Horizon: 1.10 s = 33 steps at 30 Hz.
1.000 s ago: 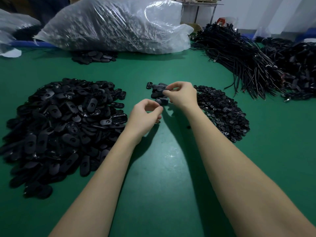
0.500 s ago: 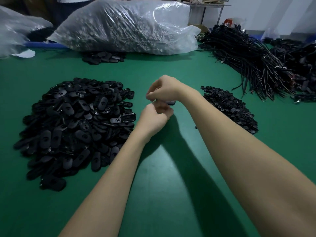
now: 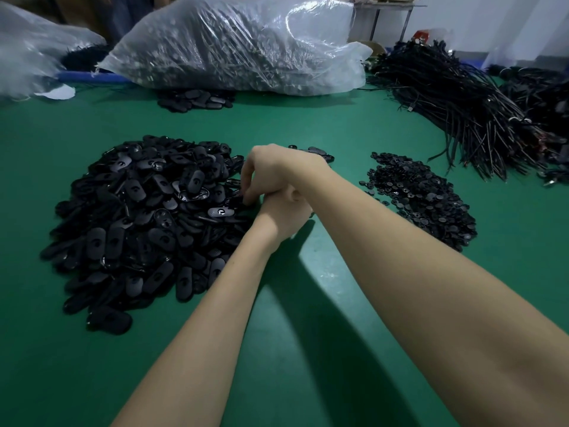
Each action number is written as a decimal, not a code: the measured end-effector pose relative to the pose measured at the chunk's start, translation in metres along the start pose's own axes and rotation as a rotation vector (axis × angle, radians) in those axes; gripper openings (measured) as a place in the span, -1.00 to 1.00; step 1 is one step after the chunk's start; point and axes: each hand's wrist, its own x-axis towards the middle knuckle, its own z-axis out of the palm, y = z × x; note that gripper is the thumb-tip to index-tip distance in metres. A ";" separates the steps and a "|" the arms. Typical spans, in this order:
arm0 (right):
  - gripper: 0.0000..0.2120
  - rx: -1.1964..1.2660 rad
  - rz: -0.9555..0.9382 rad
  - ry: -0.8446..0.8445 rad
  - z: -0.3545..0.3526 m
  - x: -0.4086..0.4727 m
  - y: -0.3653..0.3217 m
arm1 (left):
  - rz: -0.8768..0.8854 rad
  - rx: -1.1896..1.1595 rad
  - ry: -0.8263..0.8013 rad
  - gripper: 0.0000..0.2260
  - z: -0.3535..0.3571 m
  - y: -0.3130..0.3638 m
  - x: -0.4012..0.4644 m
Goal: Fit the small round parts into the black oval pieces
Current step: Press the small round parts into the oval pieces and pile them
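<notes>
With our right hand (image 3: 277, 171) crossed over our left hand (image 3: 283, 217), its curled fingers pinch at the near-right edge of the big heap of black plastic oval pieces (image 3: 144, 217), nearer than the left, whose grip we cannot tell.

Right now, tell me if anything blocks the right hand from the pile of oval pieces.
Nothing visible does. The right hand crosses above the left hand, and its fingertips already reach the near edge of the pile of oval pieces.
</notes>
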 end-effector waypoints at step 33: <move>-0.93 0.305 0.467 0.520 0.032 -0.122 0.152 | -0.004 -0.790 -0.096 -0.86 -0.005 0.007 -0.002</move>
